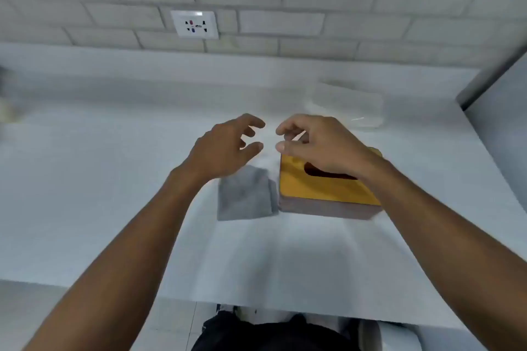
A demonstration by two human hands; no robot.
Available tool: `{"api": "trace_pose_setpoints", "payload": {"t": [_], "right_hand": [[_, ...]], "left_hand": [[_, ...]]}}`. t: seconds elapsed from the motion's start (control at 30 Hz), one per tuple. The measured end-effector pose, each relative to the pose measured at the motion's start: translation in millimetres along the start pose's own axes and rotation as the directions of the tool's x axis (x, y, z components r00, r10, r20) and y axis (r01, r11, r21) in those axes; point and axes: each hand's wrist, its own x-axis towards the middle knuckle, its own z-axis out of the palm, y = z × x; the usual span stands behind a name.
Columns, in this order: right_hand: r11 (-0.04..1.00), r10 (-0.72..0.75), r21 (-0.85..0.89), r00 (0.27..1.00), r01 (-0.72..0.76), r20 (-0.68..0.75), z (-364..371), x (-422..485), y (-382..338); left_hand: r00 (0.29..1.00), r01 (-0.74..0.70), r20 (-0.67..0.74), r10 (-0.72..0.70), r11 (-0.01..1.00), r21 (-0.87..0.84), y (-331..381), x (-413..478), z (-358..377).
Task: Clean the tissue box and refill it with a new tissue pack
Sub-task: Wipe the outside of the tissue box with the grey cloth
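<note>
A tissue box [319,191] with a yellow wooden lid, a dark oval slot and grey sides stands on the white counter [114,179]. A folded grey cloth [246,196] lies flat against its left side. A clear-wrapped tissue pack [346,107] lies behind the box, blurred. My left hand [225,148] hovers above the cloth's far end, fingers loosely curled, holding nothing. My right hand [319,145] hovers over the box's far left corner, fingers relaxed and empty. The fingertips of both hands nearly meet.
A white brick wall with a power socket [194,24] rises behind the counter. A grey panel [496,105] borders the counter at the right. A blurred object [7,105] sits at the far left edge. The counter's front edge runs near my body.
</note>
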Motion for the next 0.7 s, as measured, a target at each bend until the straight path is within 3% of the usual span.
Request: {"api": "trace_pose_setpoints", "payload": {"t": [0.17,0.37,0.5,0.57,0.63,0.7], "right_hand": [[0.986,0.074,-0.154,0.991,-0.056,0.115,84.9,-11.2,-14.2],[0.943,0.16,-0.292,0.987,-0.16,-0.026,147.9,-3.4,-20.8],[0.834,0.28,-0.509,0.958,-0.212,0.06,181.3,11.6,-10.8],[0.81,0.266,-0.551,0.963,-0.2,0.041,193.3,12.7,-4.4],[0.837,0.203,-0.519,0.979,-0.173,0.002,200.8,12.7,-0.3],[0.874,0.169,-0.462,0.986,-0.152,-0.005,205.0,12.0,2.0]], "left_hand": [[0.967,0.19,0.133,-0.219,0.961,0.202,-61.5,-6.7,16.4],[0.924,0.266,0.217,-0.314,0.938,0.221,-108.1,6.2,43.3],[0.92,0.275,0.254,-0.3,0.953,0.127,-118.7,14.7,46.8],[0.921,0.285,0.268,-0.282,0.958,0.028,-120.7,16.1,46.8],[0.918,0.338,0.287,-0.272,0.916,-0.215,-120.6,15.8,47.3],[0.902,0.413,0.32,-0.288,0.79,-0.454,-120.4,12.8,47.5]]}}
